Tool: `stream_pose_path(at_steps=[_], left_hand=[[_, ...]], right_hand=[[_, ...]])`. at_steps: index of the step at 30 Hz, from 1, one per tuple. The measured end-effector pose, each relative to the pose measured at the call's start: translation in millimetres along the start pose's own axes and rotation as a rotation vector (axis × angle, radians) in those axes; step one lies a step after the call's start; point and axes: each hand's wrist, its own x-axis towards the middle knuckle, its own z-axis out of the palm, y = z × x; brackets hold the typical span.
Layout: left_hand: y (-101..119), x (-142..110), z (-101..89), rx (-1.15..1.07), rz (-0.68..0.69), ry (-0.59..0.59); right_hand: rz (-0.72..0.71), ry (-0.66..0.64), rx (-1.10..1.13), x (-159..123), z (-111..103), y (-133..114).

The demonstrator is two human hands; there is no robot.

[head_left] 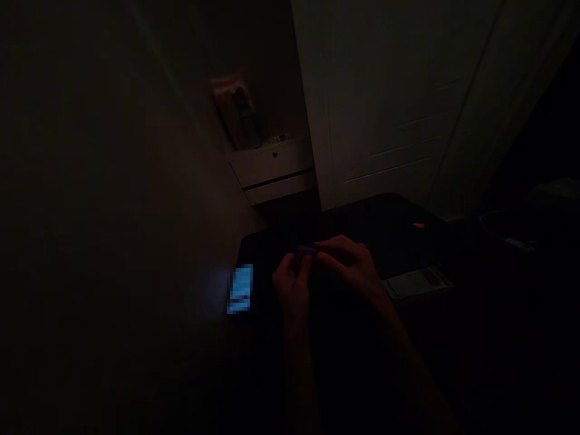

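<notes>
The room is very dark, so fine detail is lost. My left hand is closed round a small purple lump, with the thumb pressed on its near side. What kind of thing the lump is, I cannot tell. From the right, my right hand meets it with thumb and fingertips pinched at its edge. Both hands are above a dark table. A small orange piece lies toward the table's far right.
A lit screen, blurred into blocks, is at the table's left edge by the wall. A flat pale packet or sheet lies right of my right forearm. Behind are a white drawer unit, a red-and-white bag and a white door.
</notes>
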Motion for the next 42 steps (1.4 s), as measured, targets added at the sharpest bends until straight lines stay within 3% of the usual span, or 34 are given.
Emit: stream_pose_path(at_steps=[4,10,17,22,27,32,36,42], left_hand=[[0.7,-1.7,2.4,-0.058,-0.016,-0.038],[-1.5,-2.4,0.9,-0.145,-0.136,-0.159],[-8.4,-4.0,7.6,-0.197,-0.074,0.018],[-6.0,-4.3,5.9,-0.133,-0.017,0.014],[1.5,-3.0,0.9,-0.031,0.044,-0.077],[-2.4,-2.8,4.4,-0.052,-0.017,-0.126],[-7.9,-5.2,12.2,-0.116,-0.086,-0.152],[-5.3,-1.5,10.5,-0.08,0.053,-0.021]], right_hand=[[-0.006,-0.037,0.008,-0.7,3.8,-1.9],[-0.02,0.007,-0.035,-0.1,0.6,0.9],[0.041,0.066,-0.035,-0.4,11.3,7.5],[0.101,0.017,0.039,-1.3,11.5,6.9],[0.093,0.012,0.096,0.2,9.4,6.3],[0.022,0.122,-0.009,1.1,7.1,3.5],[0.061,0.238,0.014,1.6,10.8,5.7],[0.076,0.159,0.136,3.1,16.2,5.0]])
